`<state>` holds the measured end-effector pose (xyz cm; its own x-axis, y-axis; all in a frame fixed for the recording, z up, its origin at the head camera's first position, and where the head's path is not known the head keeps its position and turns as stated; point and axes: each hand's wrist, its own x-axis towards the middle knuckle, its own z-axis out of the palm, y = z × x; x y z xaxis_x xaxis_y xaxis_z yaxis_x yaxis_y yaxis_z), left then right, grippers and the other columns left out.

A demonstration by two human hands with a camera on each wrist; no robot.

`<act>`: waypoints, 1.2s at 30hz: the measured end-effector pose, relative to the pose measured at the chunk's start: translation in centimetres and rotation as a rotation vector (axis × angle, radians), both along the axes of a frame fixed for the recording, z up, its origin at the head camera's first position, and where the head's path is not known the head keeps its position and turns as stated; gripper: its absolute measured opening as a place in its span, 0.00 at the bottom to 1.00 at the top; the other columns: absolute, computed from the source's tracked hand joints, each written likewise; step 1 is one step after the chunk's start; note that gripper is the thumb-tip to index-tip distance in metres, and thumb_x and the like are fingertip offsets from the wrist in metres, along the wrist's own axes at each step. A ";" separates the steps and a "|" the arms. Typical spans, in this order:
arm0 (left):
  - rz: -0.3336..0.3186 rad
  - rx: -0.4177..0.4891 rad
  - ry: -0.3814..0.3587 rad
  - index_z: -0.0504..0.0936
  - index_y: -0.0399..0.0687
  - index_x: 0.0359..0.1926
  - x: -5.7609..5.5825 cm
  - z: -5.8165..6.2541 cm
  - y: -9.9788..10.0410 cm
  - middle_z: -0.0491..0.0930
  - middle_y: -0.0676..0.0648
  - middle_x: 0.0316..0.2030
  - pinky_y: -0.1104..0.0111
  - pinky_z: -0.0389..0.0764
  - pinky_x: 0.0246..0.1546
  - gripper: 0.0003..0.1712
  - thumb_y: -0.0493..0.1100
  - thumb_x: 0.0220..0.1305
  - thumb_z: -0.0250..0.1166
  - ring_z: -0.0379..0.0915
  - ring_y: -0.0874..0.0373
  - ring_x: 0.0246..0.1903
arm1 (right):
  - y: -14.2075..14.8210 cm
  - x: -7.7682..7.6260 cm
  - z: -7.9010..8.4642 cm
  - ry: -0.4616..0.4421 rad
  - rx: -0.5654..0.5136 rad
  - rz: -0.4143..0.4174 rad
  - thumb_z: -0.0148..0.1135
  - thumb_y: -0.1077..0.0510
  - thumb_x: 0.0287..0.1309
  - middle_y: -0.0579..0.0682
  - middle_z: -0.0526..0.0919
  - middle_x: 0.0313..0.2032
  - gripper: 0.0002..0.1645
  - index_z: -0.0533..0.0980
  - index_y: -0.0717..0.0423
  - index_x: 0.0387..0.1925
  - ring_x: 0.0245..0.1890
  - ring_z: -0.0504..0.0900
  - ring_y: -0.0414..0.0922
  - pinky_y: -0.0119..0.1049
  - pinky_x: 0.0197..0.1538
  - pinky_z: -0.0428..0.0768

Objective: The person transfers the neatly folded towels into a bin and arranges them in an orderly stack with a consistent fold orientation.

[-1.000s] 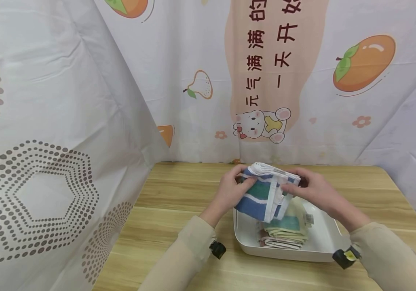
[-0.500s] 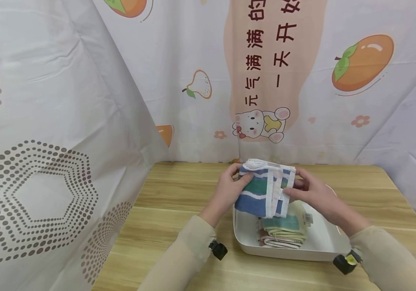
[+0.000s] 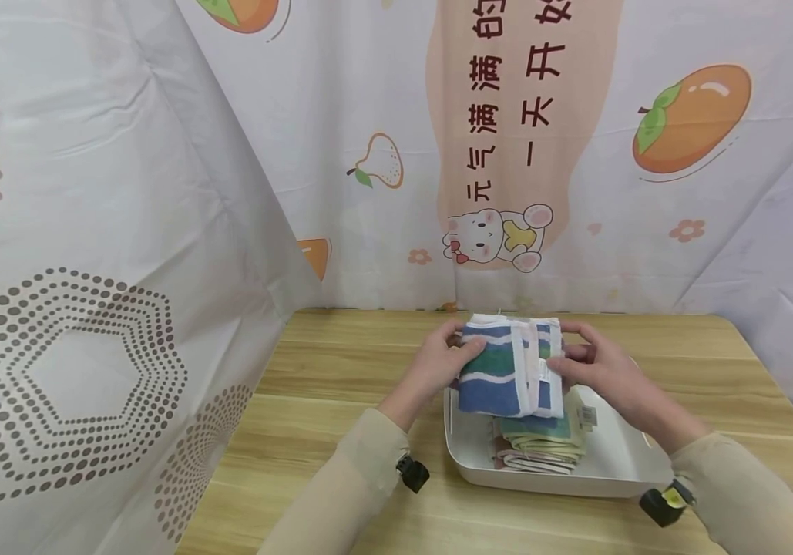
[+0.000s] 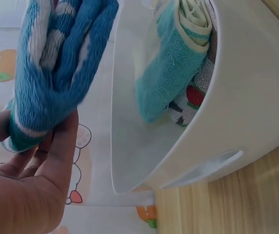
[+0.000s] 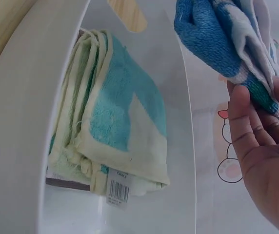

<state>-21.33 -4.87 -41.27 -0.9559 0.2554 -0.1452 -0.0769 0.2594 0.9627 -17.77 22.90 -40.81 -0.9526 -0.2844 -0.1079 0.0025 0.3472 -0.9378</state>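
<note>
A folded towel with blue, green and white stripes (image 3: 492, 375) is held up over the white bin (image 3: 549, 484). My left hand (image 3: 440, 356) pinches its left side, thumb on the front face and fingers behind. On the opposite side, my right hand (image 3: 593, 362) grips the edge near a small white label. Below, inside the bin, lies a folded turquoise and cream towel (image 5: 125, 107) with a barcode tag (image 5: 118, 189). Under it is a grey towel with a red print (image 4: 195, 95), partly hidden. In both wrist views the striped towel hangs just beyond the bin's rim.
The bin stands on a wooden table (image 3: 347, 370) and has a slot in its side wall (image 4: 203, 168). A printed curtain (image 3: 368, 231) hangs behind the table's back edge, and another patterned sheet (image 3: 91, 308) hangs at the left. Each wrist wears a small black camera (image 3: 412, 472).
The striped towel has come down slightly and turned more square to the head view, both hands still holding its sides. The bin and the towels in it have stayed put.
</note>
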 end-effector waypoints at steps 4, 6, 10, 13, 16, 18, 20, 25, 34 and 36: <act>-0.042 0.035 -0.070 0.73 0.54 0.67 0.0 0.1 0.3 0.82 0.45 0.47 0.59 0.86 0.28 0.28 0.51 0.70 0.68 0.82 0.52 0.39 | 0.4 -0.2 -0.3 -0.014 -0.033 -0.006 0.64 0.47 0.70 0.62 0.84 0.53 0.48 0.48 0.53 0.79 0.38 0.86 0.51 0.35 0.47 0.81; -0.060 0.053 -0.100 0.69 0.54 0.70 0.1 0.1 0.5 0.81 0.44 0.51 0.57 0.87 0.31 0.32 0.48 0.69 0.68 0.82 0.51 0.42 | 0.7 -0.3 -0.6 -0.023 -0.066 -0.005 0.64 0.48 0.70 0.62 0.84 0.52 0.48 0.47 0.53 0.79 0.39 0.87 0.52 0.36 0.46 0.83; -0.093 0.076 -0.152 0.63 0.62 0.75 0.3 0.1 0.7 0.77 0.41 0.60 0.52 0.88 0.35 0.42 0.42 0.64 0.72 0.81 0.47 0.48 | 1.2 -0.5 -1.0 -0.042 -0.115 -0.004 0.64 0.51 0.71 0.60 0.85 0.48 0.47 0.47 0.53 0.78 0.37 0.88 0.52 0.40 0.44 0.85; -0.125 0.064 -0.175 0.60 0.72 0.75 0.4 -0.1 1.0 0.72 0.40 0.65 0.50 0.88 0.35 0.49 0.37 0.60 0.75 0.80 0.44 0.49 | 1.5 -0.6 -1.3 -0.052 -0.124 -0.008 0.63 0.52 0.71 0.58 0.86 0.46 0.47 0.47 0.54 0.79 0.35 0.87 0.51 0.41 0.42 0.86; -0.147 0.031 -0.173 0.60 0.79 0.74 0.5 -0.4 1.4 0.69 0.40 0.67 0.52 0.88 0.34 0.53 0.35 0.58 0.76 0.80 0.44 0.48 | 1.9 -0.5 -1.3 -0.066 -0.130 -0.007 0.63 0.53 0.71 0.57 0.86 0.46 0.48 0.46 0.54 0.79 0.35 0.87 0.50 0.41 0.41 0.86; -0.152 0.016 -0.167 0.60 0.80 0.73 0.5 -0.8 1.7 0.68 0.41 0.66 0.53 0.88 0.33 0.54 0.34 0.57 0.77 0.80 0.45 0.47 | 2.2 -0.5 -1.4 -0.073 -0.128 -0.002 0.63 0.54 0.72 0.57 0.86 0.46 0.49 0.45 0.54 0.80 0.35 0.87 0.50 0.41 0.40 0.87; -0.153 0.004 -0.154 0.61 0.79 0.73 0.6 -1.1 1.9 0.67 0.42 0.64 0.54 0.88 0.34 0.54 0.33 0.56 0.77 0.79 0.46 0.46 | 2.3 -0.5 -1.5 -0.080 -0.120 0.001 0.63 0.55 0.72 0.58 0.86 0.46 0.49 0.44 0.55 0.81 0.34 0.87 0.50 0.41 0.40 0.87; -0.144 -0.015 -0.120 0.65 0.71 0.70 0.6 -1.8 2.6 0.69 0.43 0.63 0.55 0.89 0.33 0.49 0.32 0.55 0.77 0.79 0.47 0.48 | 2.8 -0.7 -2.1 -0.096 -0.096 -0.007 0.63 0.55 0.71 0.60 0.85 0.48 0.50 0.43 0.53 0.81 0.35 0.86 0.48 0.41 0.39 0.87; -0.147 -0.079 -0.085 0.67 0.71 0.67 0.7 -2.9 4.0 0.71 0.45 0.59 0.59 0.88 0.29 0.45 0.34 0.56 0.78 0.78 0.49 0.46 | 3.9 -0.8 -2.9 -0.086 0.015 -0.010 0.63 0.51 0.71 0.62 0.84 0.48 0.49 0.46 0.49 0.82 0.35 0.84 0.46 0.40 0.39 0.87; -0.154 -0.107 -0.075 0.68 0.72 0.67 0.8 -3.1 4.2 0.71 0.45 0.60 0.60 0.88 0.29 0.44 0.35 0.56 0.78 0.78 0.50 0.47 | 4.0 -0.8 -3.1 -0.080 0.043 -0.011 0.64 0.50 0.71 0.63 0.83 0.49 0.47 0.50 0.50 0.81 0.36 0.84 0.47 0.40 0.40 0.86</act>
